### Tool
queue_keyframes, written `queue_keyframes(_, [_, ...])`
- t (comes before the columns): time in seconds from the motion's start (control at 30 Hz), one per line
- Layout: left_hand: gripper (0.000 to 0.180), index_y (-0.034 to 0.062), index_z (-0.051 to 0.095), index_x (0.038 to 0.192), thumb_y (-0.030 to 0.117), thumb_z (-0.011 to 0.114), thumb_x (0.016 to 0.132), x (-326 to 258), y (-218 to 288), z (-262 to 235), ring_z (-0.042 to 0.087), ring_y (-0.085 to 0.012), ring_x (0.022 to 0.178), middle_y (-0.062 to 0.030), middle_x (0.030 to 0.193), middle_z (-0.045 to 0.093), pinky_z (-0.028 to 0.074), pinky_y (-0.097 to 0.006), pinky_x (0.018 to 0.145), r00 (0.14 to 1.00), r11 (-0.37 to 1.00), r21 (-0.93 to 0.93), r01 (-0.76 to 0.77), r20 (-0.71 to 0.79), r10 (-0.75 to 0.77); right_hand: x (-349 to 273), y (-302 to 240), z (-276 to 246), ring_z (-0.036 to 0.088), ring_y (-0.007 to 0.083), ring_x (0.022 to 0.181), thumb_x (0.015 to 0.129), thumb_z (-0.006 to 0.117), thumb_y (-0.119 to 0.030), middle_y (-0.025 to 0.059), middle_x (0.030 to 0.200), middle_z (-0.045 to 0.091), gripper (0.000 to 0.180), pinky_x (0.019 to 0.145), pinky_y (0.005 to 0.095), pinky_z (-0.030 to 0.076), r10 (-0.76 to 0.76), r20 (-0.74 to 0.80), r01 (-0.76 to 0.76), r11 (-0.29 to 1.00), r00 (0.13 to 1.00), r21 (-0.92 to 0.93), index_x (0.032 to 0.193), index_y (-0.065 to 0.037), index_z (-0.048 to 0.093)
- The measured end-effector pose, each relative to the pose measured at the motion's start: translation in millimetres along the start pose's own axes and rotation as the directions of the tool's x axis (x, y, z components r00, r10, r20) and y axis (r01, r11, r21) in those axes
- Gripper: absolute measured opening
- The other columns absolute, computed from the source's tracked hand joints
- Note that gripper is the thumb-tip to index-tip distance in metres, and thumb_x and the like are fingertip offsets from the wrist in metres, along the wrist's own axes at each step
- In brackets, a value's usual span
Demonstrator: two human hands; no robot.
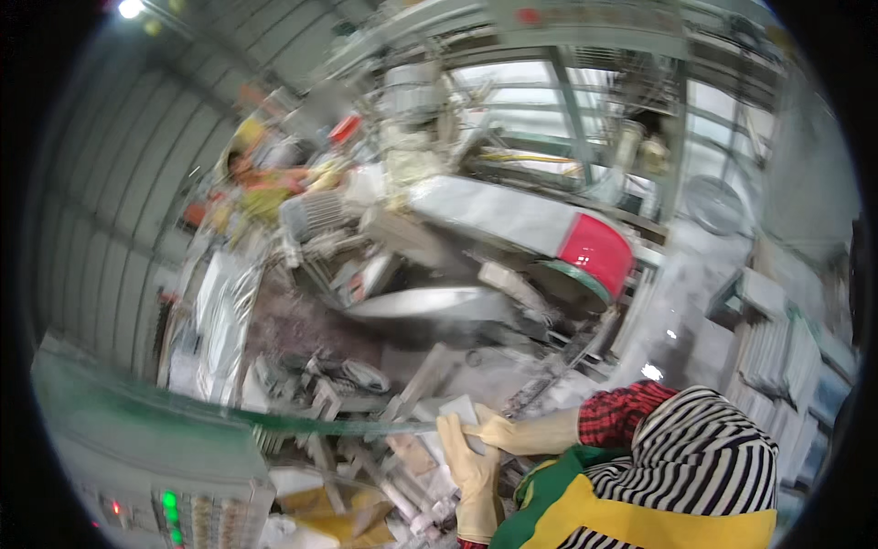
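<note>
Both my hands wear cream rubber gloves and meet low in the middle of the head view. Between them is a small flat pale-grey piece, like a tile or slab offcut (pixel 464 411). My left hand (pixel 468 457) is closed on its near side, fingers pointing up. My right hand (pixel 497 428) comes in from the right and grips its right side. Just left of the hands, a green-edged bar (pixel 347 426) runs across to the control cabinet. Motion blur hides the finer detail of the fingers.
A large machine with a long white guard, red at its end (pixel 599 252), stands ahead. A green cabinet (pixel 174 448) with lit green lamps (pixel 170 505) is at lower left. Stacked slabs (pixel 777 357) stand at right beside a wet floor (pixel 663 320). Yellow material (pixel 334 514) lies below.
</note>
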State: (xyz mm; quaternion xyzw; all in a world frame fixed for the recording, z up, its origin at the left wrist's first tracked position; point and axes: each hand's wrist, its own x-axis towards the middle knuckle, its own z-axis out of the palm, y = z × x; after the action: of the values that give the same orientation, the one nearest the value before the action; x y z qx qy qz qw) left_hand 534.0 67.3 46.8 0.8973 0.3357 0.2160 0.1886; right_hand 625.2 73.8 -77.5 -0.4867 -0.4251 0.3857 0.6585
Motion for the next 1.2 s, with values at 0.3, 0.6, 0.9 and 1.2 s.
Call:
queue_keyframes(0.3, [0.039,0.0026,0.049,0.131,0.013,0.06,0.094,62,26,55,0.062,-0.011,0.085,-0.0049,0.104,0.065,0.05,-0.025,0.064,0.677,0.502,-0.552,0.666,0.729,-0.097,-34,-46,-122,0.053,0.0168,0.114,0.094,0.061,-0.016,0.0083,0.127,0.058,0.052,0.098,0.031,0.042,0.299,-0.498,-0.062,0.897,0.814,0.437,0.142,-0.008,0.043])
queue_keyframes(0.6, [0.039,-0.0018,0.057,0.123,0.008,0.069,0.088,82,103,91,0.066,-0.0181,0.091,-0.0125,0.105,0.069,0.052,-0.03,0.077,0.798,0.836,-0.515,0.189,0.577,0.175,-85,-120,-171,0.043,0.03,0.132,0.082,0.073,-0.045,0.0166,0.143,0.045,0.082,0.103,0.0419,0.04,0.25,-0.726,-0.058,0.959,0.641,0.279,0.146,-0.007,0.037])
queue_keyframes(0.9, [0.055,-0.003,0.053,0.132,0.016,0.071,0.084,77,134,83,0.064,-0.0229,0.109,-0.0185,0.118,0.066,0.048,-0.03,0.093,0.527,0.909,-0.417,0.017,0.776,0.347,-128,-137,-217,0.035,0.033,0.139,0.079,0.077,-0.023,0.0224,0.152,0.033,0.093,0.114,0.0386,0.03,0.236,-0.851,-0.111,0.972,0.469,0.208,0.152,-0.003,0.023])
queue_keyframes(1.2, [0.052,-0.0078,0.044,0.136,0.014,0.064,0.093,58,-34,86,0.055,-0.0244,0.122,-0.0205,0.136,0.054,0.045,-0.031,0.1,0.603,0.873,-0.263,0.411,0.797,-0.044,-280,-263,-379,0.064,0.0376,0.092,0.077,0.073,-0.015,0.0173,0.102,0.064,0.074,0.08,0.0442,0.052,0.115,-0.725,-0.708,-0.162,0.679,-0.688,0.142,-0.011,0.038])
